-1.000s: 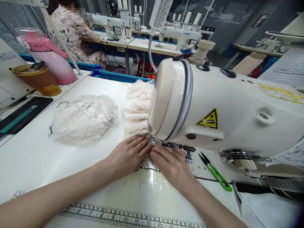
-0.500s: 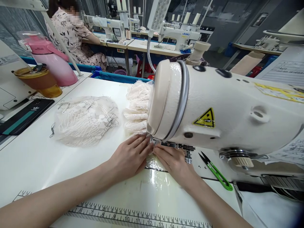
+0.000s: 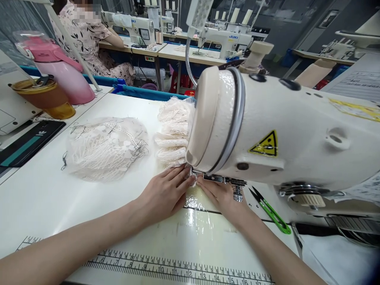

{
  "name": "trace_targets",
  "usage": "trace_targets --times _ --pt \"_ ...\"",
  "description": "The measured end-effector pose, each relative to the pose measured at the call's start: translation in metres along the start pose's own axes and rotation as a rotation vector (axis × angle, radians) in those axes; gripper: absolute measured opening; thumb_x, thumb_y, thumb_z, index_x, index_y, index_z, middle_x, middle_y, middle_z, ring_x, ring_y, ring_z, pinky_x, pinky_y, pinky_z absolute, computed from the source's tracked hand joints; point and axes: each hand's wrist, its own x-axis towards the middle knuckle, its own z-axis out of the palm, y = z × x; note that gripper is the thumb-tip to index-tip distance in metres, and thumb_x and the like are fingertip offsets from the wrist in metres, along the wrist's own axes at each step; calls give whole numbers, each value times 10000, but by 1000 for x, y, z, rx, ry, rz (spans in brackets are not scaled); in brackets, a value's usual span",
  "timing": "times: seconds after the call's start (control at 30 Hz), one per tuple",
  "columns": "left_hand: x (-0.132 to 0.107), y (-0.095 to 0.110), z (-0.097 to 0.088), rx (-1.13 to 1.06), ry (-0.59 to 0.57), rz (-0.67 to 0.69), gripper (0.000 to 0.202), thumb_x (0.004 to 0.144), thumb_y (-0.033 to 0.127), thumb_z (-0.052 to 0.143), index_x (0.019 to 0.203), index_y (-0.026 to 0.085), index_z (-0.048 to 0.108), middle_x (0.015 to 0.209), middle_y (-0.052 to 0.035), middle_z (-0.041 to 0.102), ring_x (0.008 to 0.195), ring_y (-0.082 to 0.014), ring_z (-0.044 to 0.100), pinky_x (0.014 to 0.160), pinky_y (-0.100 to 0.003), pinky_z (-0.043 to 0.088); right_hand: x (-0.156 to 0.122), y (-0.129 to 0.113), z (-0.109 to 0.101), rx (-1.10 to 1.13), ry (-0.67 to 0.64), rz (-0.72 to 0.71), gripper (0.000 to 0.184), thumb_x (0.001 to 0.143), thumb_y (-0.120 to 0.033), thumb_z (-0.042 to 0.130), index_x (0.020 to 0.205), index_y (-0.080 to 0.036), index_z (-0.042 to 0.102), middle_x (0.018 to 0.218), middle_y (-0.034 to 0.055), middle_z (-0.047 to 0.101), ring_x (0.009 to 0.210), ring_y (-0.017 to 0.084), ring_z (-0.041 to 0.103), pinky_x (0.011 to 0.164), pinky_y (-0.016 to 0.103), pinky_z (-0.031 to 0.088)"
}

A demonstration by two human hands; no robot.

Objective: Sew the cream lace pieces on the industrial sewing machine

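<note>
My left hand (image 3: 164, 190) lies flat, its fingers stretched out over the near end of a gathered cream lace strip (image 3: 172, 134) by the needle area of the sewing machine (image 3: 267, 118). Across from it, my right hand (image 3: 227, 198) rests on the bed with fingers extended, the tips close to the lace and the left thumb. The machine head and the thread tension spring (image 3: 237, 192) cover part of the right fingers. Needle and presser foot are mostly hidden. A loose pile of cream lace and mesh (image 3: 107, 148) with dark thread ends lies to the left.
Green thread snips (image 3: 273, 213) lie right of my right hand. A printed ruler (image 3: 160, 271) runs along the near edge. At left are a phone (image 3: 32, 142), a brown cup (image 3: 47, 97) and a pink bottle (image 3: 56, 69). Another person (image 3: 86, 43) sits beyond, near other machines.
The view has shifted slightly, with the machine appearing a little farther right. My right hand has edged right, away from the left fingertips. Left hand stays on the lace.
</note>
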Motion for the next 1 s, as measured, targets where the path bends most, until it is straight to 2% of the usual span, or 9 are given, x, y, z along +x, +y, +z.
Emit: trace_targets --times 0.1,0.27,0.33,0.43,0.57,0.7,0.83,1.0 --pt "1 0 0 -5 2 -14 379 919 213 434 1268 134 558 1281 -129 603 1244 -301 528 988 -470 495 -2 6 4 12 -40 -23 299 943 -238 500 1188 -333 641 1000 -2 727 900 177 683 794 319 558" --pt "0 0 1 64 10 -6 390 923 231 452 1284 118 548 1300 -144 590 1227 -312 543 977 -474 497 -8 10 10 -38 -35 -61 384 933 -167 489 1248 -357 598 1021 0 722 852 167 684 738 303 551" --pt "-2 0 1 106 56 50 356 939 214 454 1261 110 563 1292 -140 599 1210 -294 562 1000 -456 484 -8 7 8 -66 -16 -60 358 928 -193 518 1245 -338 601 999 6 728 807 162 683 717 290 540" --pt "-5 1 4 158 114 136 308 961 162 433 1219 87 581 1246 -114 636 1168 -248 600 1003 -394 490 -5 -1 1 -122 39 -68 251 901 -276 597 1142 -289 663 905 17 739 745 157 676 685 269 507" --pt "-7 3 6 193 133 130 331 986 174 354 1179 70 602 1189 -101 668 1117 -226 634 937 -346 539 -1 -9 -5 -145 62 -88 193 896 -335 607 1036 -251 710 858 29 735 736 145 668 690 261 474" --pt "-6 3 5 184 139 116 352 990 192 346 1185 51 603 1196 -121 662 1106 -254 638 920 -378 552 -4 -9 -3 -166 62 -84 224 919 -367 569 1026 -237 717 866 38 734 781 155 677 651 263 461" --pt "-5 2 3 157 126 98 351 988 201 355 1172 56 616 1197 -121 661 1117 -256 633 945 -399 542 -10 -9 4 -175 17 -57 259 949 -376 521 1089 -253 700 888 31 734 725 139 675 595 252 455" --pt "-4 2 3 155 117 68 338 967 196 382 1158 47 619 1203 -147 655 1146 -268 615 969 -414 526 -11 -11 5 -149 -91 -27 322 983 -380 442 1159 -244 675 907 51 720 751 156 676 719 295 512"
